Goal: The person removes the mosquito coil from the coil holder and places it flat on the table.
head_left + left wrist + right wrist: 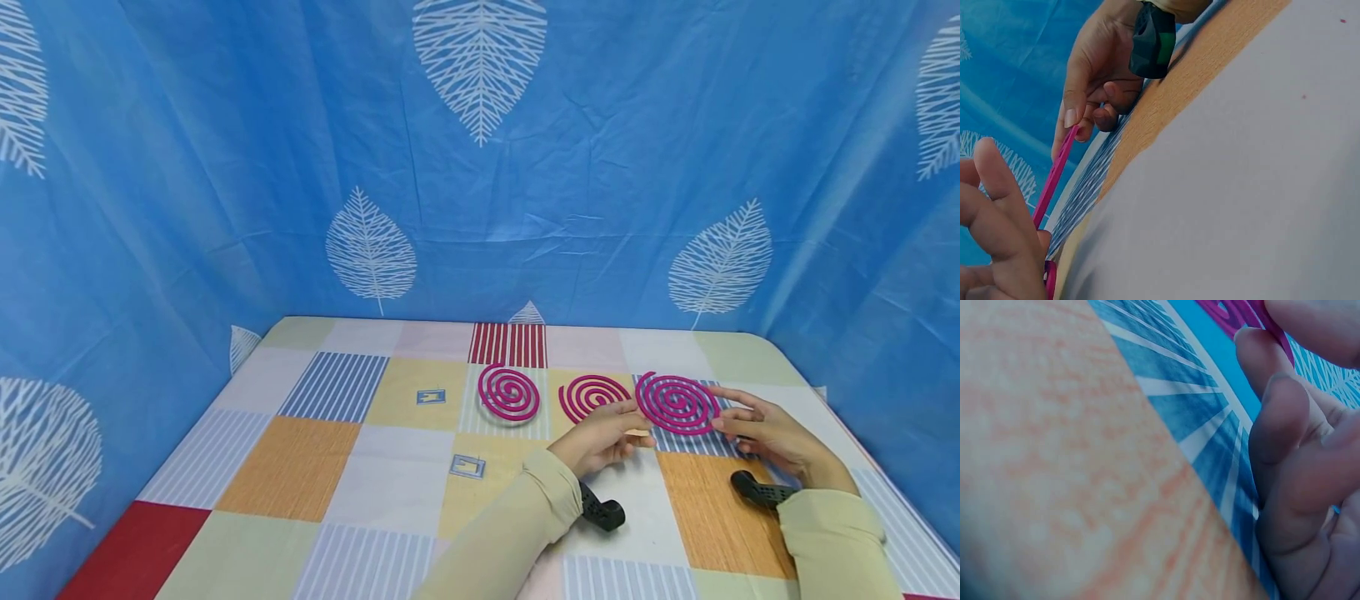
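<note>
Two hands pinched the rightmost pink spiral coil (677, 403) by opposite rim edges, left hand (600, 442) and right hand (772, 433), lifting it just above the patchwork tablecloth (300, 467); it looked light, rigid and brittle, so outer-ring holds seemed safest.

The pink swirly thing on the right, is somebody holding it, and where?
Yes. Both hands hold the pink spiral coil by its outer rim: left hand at its left edge, right hand at its right edge.

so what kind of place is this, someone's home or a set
Likely a staged recording booth, not a lived-in room: blue leaf-print cloth walls it in, and a patchwork tablecloth carries only pink coils.
</note>
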Available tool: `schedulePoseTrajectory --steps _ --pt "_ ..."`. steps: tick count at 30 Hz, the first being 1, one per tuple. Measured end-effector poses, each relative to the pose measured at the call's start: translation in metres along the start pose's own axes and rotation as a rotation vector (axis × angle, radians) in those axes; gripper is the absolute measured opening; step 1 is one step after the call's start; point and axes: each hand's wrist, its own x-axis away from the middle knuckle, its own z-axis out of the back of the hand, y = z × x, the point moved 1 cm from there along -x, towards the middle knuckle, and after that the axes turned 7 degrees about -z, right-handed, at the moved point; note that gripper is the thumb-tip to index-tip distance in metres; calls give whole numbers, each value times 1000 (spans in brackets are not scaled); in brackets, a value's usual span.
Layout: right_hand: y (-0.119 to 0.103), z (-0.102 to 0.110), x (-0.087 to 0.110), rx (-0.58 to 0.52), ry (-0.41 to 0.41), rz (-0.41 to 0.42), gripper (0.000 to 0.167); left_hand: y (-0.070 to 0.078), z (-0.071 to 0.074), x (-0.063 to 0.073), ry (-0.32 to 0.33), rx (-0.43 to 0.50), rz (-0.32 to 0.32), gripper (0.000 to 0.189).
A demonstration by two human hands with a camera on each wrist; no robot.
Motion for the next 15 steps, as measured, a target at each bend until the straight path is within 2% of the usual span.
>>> schedulePoseTrajectory --steps 3,5,15 --pt "-1 -1 -1 3 0 -13 73 0 1 -1 -9 23 16 67" --pt "-1 -1 -1 11 -3 -19 82 0 2 -2 -14 31 28 65" --pt "0 0 -1 -12 -8 -29 79 1 2 -4 -32 57 57 65"
